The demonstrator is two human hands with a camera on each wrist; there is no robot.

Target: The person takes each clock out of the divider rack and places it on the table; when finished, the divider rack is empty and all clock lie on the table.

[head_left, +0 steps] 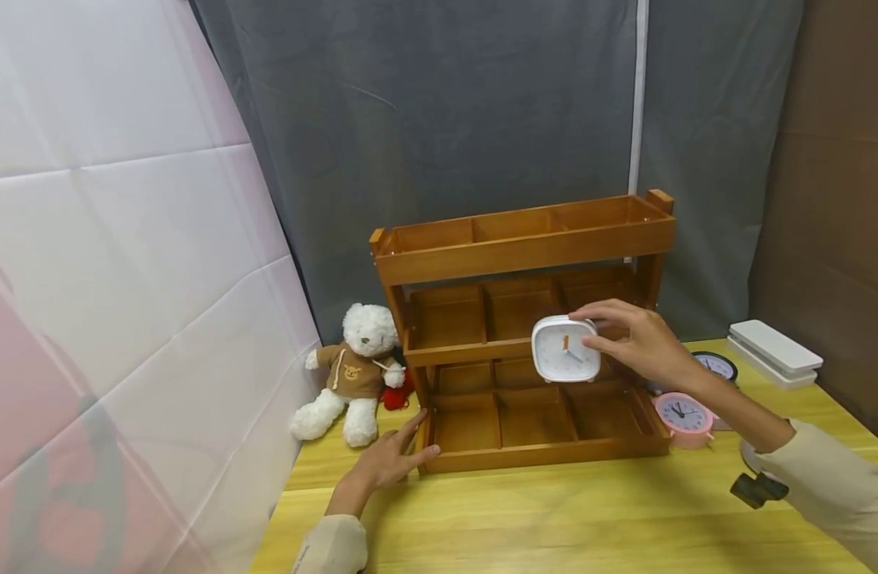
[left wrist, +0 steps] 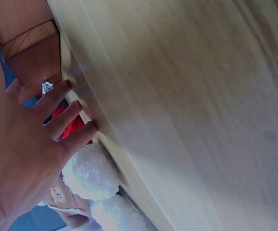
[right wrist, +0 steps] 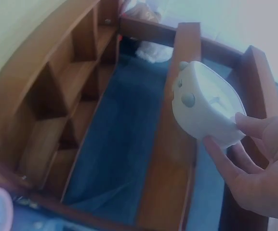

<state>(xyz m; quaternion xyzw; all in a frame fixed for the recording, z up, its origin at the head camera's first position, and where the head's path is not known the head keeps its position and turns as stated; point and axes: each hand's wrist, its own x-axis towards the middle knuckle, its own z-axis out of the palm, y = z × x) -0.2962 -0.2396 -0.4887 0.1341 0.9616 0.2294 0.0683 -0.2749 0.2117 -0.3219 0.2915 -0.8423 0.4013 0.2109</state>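
A white alarm clock (head_left: 557,359) with rounded corners is pinched between thumb and fingers of my right hand (head_left: 635,341), held in the air before the shelf's middle tier. The right wrist view shows the same clock (right wrist: 201,106) from its underside and edge, small feet visible. My left hand (head_left: 387,462) touches the lower left front corner of the brown wooden three-tier shelf (head_left: 532,456), fingers spread. In the left wrist view that hand (left wrist: 28,139) has its fingers extended beside the shelf's corner (left wrist: 33,53). The visible shelf compartments hold nothing.
Left of the shelf sits a white teddy bear (head_left: 360,371) in a brown hoodie, a red item (head_left: 399,392) behind it. On the right stand a pink alarm clock (head_left: 685,418), a black-rimmed clock (head_left: 715,365) and stacked white boxes (head_left: 776,351). A grey curtain (head_left: 482,104) hangs behind.
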